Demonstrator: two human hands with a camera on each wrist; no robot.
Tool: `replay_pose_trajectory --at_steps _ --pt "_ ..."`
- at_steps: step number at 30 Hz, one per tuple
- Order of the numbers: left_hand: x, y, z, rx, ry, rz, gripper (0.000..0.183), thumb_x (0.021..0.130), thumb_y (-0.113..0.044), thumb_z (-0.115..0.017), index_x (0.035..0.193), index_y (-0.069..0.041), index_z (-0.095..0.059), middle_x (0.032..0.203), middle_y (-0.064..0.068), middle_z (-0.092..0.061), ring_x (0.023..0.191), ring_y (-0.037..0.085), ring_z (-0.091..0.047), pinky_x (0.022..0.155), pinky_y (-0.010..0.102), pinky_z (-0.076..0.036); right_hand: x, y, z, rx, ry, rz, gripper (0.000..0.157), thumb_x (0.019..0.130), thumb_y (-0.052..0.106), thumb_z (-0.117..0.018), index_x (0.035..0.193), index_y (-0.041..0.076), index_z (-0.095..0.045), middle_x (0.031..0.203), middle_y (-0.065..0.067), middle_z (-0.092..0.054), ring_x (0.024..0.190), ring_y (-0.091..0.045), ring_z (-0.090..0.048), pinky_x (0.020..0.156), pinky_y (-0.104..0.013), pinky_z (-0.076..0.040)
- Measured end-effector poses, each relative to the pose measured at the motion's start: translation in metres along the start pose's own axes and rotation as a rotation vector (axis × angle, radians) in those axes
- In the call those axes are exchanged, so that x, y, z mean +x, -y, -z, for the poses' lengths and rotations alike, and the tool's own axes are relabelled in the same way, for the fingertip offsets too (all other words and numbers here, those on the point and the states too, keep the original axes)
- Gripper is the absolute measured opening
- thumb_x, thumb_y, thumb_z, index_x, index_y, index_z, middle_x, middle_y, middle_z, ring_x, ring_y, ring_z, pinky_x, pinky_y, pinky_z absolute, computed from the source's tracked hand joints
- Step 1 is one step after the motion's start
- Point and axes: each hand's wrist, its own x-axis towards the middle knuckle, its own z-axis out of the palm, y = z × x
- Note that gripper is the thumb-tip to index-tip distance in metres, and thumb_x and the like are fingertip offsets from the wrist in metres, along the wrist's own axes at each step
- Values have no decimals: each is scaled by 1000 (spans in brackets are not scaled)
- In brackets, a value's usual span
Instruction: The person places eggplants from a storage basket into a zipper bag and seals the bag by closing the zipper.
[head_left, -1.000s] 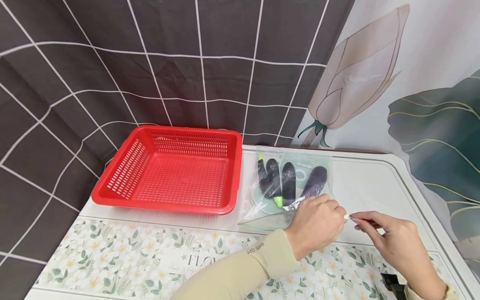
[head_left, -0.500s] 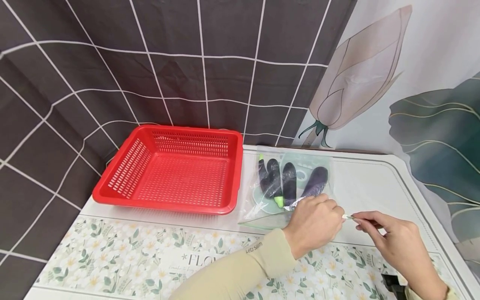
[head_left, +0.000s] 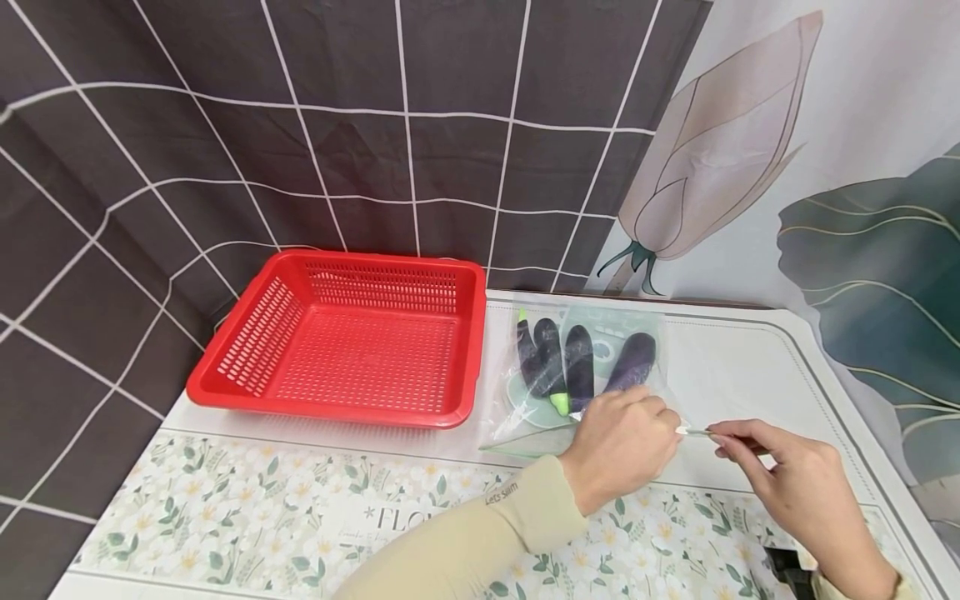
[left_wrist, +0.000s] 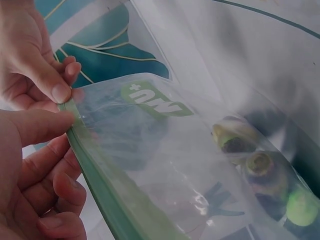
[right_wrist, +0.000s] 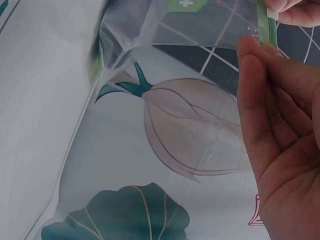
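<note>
A clear zip bag [head_left: 517, 421] with a green top edge lies on the table, several dark purple eggplants [head_left: 578, 358] inside it. In the left wrist view its green zip strip [left_wrist: 97, 177] runs down from both hands' fingertips. My left hand [head_left: 622, 446] pinches the strip at a small white slider [right_wrist: 272, 14], which shows beside its fingertips in the right wrist view. Farther right, my right hand [head_left: 791, 475] pinches the end of the strip between thumb and forefinger. A short stretch of strip shows between the hands. My left hand covers part of the bag.
Left of the bag stands a red perforated plastic basket [head_left: 360, 358] with nothing in it. A floral mat strip [head_left: 285, 517] runs along the table's near side. Dark gridded cloth [head_left: 360, 150] and a flower-printed curtain [head_left: 712, 150] hang behind the table.
My left hand has slid a little to the left with the slider, so more of the strip shows between the hands. My right hand stays in place, still pinching the strip's end.
</note>
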Motion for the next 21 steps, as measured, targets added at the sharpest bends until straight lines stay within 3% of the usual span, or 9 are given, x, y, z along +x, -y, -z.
replay_pose_trajectory --at_steps 21 --pt "-6 7 1 13 -53 9 22 88 -40 -53 75 -30 -67 73 -18 -61 66 2 -45 57 12 -41 0 0 1 -4 -11 -15 31 63 -3 -77 86 16 -70 68 6 -67 62 10 -57 48 -11 -42"
